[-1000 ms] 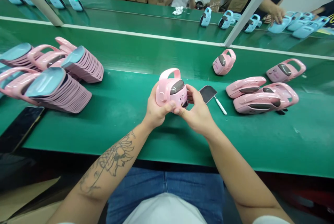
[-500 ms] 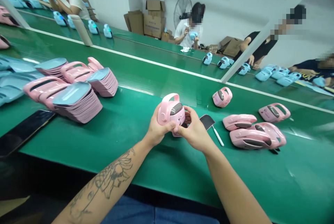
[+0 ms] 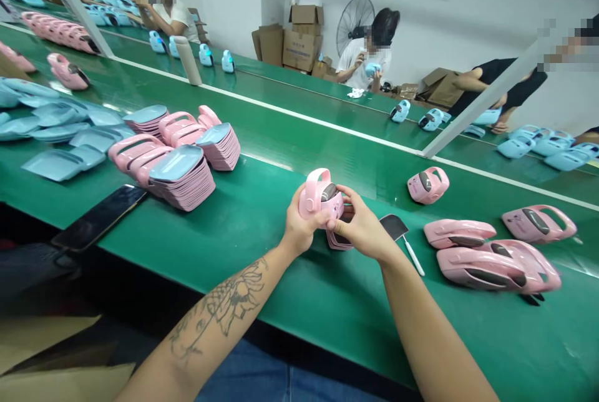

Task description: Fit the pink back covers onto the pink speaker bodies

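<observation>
A pink plastic device [image 3: 309,203] with a loop handle and a dark glossy panel is held in both my hands over the bench. My left hand [image 3: 299,228] wraps its left side, thumb across the lower front. On the other side, my right hand [image 3: 362,226] grips the right edge with thumb and fingers, hiding part of the printed front. Just below lies a small stack of pink pieces with a dark top [image 3: 339,241], partly covered by my hands. Right of my right hand are a dark flat panel [image 3: 394,226] and a thin white-handled tool [image 3: 413,256].
Several pink devices [image 3: 496,264] lie on the green bench [image 3: 262,252] to the right. Stacked pink plates [image 3: 187,186], blue covers [image 3: 60,165] and a phone [image 3: 100,218] are at left. A white rail [image 3: 299,120] and slanted posts cross ahead; co-workers sit beyond.
My view has swung left, so the bench items appear shifted right. Both hands keep hold of the pink device, and more of the small stack beneath them shows.
</observation>
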Motion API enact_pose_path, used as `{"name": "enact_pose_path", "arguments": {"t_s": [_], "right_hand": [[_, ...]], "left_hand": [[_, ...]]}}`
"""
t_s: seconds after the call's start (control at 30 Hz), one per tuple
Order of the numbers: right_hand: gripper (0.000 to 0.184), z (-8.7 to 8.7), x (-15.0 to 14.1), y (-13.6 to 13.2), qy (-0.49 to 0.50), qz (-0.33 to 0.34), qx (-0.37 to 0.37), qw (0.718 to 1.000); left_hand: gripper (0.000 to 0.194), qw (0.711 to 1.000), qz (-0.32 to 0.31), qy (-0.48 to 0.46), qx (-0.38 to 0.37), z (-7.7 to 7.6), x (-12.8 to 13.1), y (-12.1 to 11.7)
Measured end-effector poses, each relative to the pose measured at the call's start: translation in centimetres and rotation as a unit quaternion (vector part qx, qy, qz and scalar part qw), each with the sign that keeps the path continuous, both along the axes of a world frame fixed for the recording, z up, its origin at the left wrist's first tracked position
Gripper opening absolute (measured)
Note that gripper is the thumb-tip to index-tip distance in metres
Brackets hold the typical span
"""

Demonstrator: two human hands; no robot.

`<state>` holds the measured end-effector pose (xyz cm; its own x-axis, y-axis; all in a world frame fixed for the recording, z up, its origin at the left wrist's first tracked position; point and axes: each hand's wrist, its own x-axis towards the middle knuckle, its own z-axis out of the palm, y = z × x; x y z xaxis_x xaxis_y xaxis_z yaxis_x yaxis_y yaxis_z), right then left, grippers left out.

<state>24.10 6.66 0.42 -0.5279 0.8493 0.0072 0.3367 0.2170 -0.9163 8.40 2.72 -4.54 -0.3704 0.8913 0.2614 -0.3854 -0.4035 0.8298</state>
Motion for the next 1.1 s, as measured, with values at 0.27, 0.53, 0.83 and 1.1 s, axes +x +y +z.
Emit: {"name": "enact_pose_path", "arguments": {"t_s": [0.27,0.53,0.83,1.1], "right_hand": [[0.082,-1.1,-0.7,0.6,-0.021,-0.025,0.062,0.998],[0.072,0.0,0.1,0.9,-0.036,0.048,0.226,0.972],[0.068,0.2,-0.3,0.5,-0.031,0.035,0.292,0.955],[0.062,0.9,-0.3,-0.5,-0.029,0.033,0.327,0.944]], "left_hand": [[0.057,0.997,-0.017,-0.044,-0.061,0.3,-0.1,0.2],[0.051,0.99,-0.067,-0.059,-0.113,0.2,-0.8,0.8],[0.054,0.99,-0.065,-0.06,-0.108,-0.1,-0.4,0.6],[0.043,0.996,-0.024,-0.033,-0.074,-0.1,0.1,-0.4]]}}
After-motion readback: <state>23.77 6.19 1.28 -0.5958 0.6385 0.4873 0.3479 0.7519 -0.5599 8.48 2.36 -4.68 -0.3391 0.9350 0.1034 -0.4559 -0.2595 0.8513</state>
